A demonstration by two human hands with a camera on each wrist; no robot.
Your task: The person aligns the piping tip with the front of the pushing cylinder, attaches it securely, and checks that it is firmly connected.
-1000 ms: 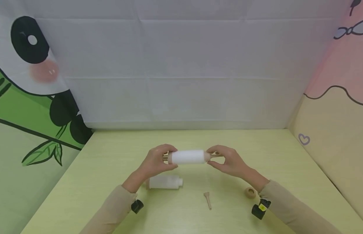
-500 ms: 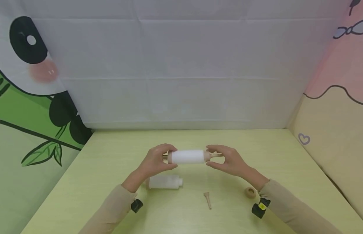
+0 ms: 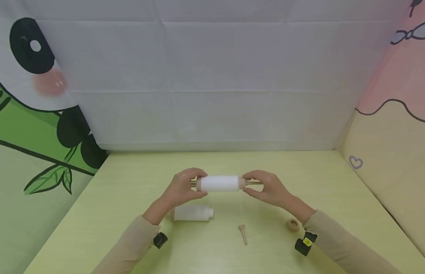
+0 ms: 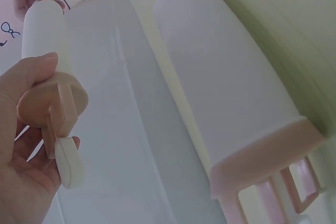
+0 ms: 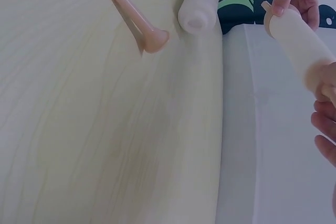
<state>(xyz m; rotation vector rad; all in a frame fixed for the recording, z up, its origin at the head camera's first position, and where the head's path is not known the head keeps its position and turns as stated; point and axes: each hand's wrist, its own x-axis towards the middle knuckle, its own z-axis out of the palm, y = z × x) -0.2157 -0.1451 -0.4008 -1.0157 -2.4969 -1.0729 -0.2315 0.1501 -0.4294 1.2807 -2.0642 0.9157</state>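
Observation:
Above the table, I hold a white cylinder (image 3: 219,183) level between both hands. My left hand (image 3: 184,186) grips its pinkish-beige left end with thumb and fingers; in the left wrist view a pronged beige fitting (image 4: 62,103) sticks out of that end. My right hand (image 3: 269,187) pinches the beige collar (image 3: 242,183) at the other end, where a thin stem (image 3: 253,182) extends toward the palm. Under my left hand, a similar white bottle-shaped piece (image 3: 192,213) lies on its side with a narrow neck. Its pronged end shows in the left wrist view.
A small beige piece with a flared end (image 3: 243,234) lies on the table (image 3: 212,255) nearer me. Below my right wrist sits a beige ring (image 3: 293,225). A white wall cloth (image 3: 212,83) borders the table's back, with printed panels either side.
The right fingertips came slightly off the collar half a second ago and are against it again now. The left hand and the cylinder stay almost still.

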